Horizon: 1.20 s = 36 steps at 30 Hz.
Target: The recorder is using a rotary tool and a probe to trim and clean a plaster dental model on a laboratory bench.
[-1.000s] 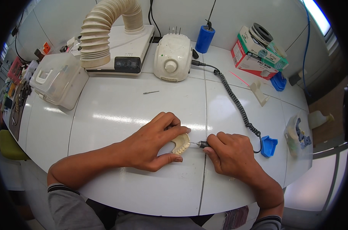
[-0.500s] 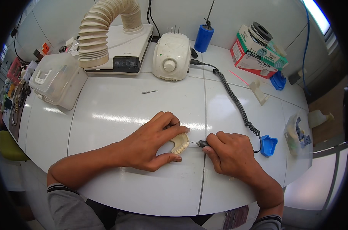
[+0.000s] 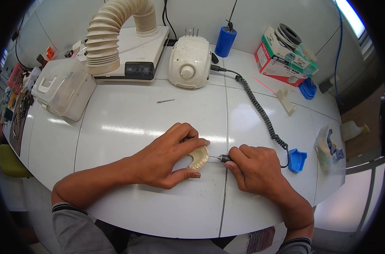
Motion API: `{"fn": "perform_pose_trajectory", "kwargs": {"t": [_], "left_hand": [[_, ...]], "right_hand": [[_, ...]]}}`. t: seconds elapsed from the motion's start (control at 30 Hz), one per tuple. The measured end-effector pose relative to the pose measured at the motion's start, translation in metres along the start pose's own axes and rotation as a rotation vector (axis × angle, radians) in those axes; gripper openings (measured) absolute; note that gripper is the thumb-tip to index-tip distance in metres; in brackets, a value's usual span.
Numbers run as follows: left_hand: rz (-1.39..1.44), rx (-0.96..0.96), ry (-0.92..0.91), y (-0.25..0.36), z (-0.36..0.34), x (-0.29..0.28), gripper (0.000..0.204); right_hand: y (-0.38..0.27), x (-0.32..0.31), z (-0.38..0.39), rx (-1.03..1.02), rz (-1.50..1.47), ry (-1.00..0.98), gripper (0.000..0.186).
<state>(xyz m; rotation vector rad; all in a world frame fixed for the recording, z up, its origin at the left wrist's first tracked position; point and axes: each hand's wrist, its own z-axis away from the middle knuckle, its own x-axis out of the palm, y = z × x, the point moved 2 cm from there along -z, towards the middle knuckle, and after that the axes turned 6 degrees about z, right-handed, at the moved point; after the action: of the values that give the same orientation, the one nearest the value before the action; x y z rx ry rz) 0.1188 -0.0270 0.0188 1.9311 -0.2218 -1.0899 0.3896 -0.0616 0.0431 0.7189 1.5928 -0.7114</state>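
Observation:
Between its thumb and fingers, my left hand point(image 3: 169, 158) grips a cream dental cast point(image 3: 198, 158), horseshoe-shaped with a row of teeth along its outer edge. My right hand point(image 3: 258, 169) is closed around a dark rotary handpiece point(image 3: 224, 158), which points left. The thin bur in its tip reaches the toothed edge of the cast; whether it touches cannot be told for sure. A black coiled cord point(image 3: 260, 110) runs from the handpiece back to a white control box point(image 3: 189, 63) with a round knob.
A loose bur point(image 3: 165, 101) lies mid-table. Behind stand a dust extractor point(image 3: 135, 55) with a ribbed hose point(image 3: 103, 42), a clear plastic case point(image 3: 65, 86), a blue cylinder point(image 3: 225, 41) and stacked cartons point(image 3: 281, 59). At right are a small blue tray point(image 3: 297, 161) and a tub point(image 3: 326, 148).

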Motion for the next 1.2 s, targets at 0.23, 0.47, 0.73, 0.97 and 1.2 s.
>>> {"fn": "perform_pose_trajectory", "kwargs": {"t": [0.23, 0.47, 0.73, 0.97, 1.2], "left_hand": [[-0.001, 0.002, 0.001, 0.0005, -0.0004, -0.0003, 0.066], [-0.002, 0.007, 0.001, 0.0003, -0.0003, -0.0002, 0.066], [-0.015, 0.0, 0.014, 0.0007, -0.0011, 0.0007, 0.065], [-0.015, -0.006, 0.015, -0.0002, 0.0, 0.0011, 0.065], [-0.033, -0.002, 0.027, -0.0017, -0.0008, 0.0029, 0.07]], "right_hand": [[0.0007, 0.0004, 0.0001, 0.002, -0.009, 0.009, 0.024], [0.0006, -0.0003, 0.0001, -0.006, -0.011, 0.0, 0.025], [0.0004, -0.0009, 0.0, -0.006, -0.005, 0.003, 0.024], [-0.0019, -0.0005, -0.0007, 0.003, 0.002, 0.002, 0.024], [-0.001, -0.0004, 0.0001, -0.004, 0.006, 0.01, 0.024]]}}
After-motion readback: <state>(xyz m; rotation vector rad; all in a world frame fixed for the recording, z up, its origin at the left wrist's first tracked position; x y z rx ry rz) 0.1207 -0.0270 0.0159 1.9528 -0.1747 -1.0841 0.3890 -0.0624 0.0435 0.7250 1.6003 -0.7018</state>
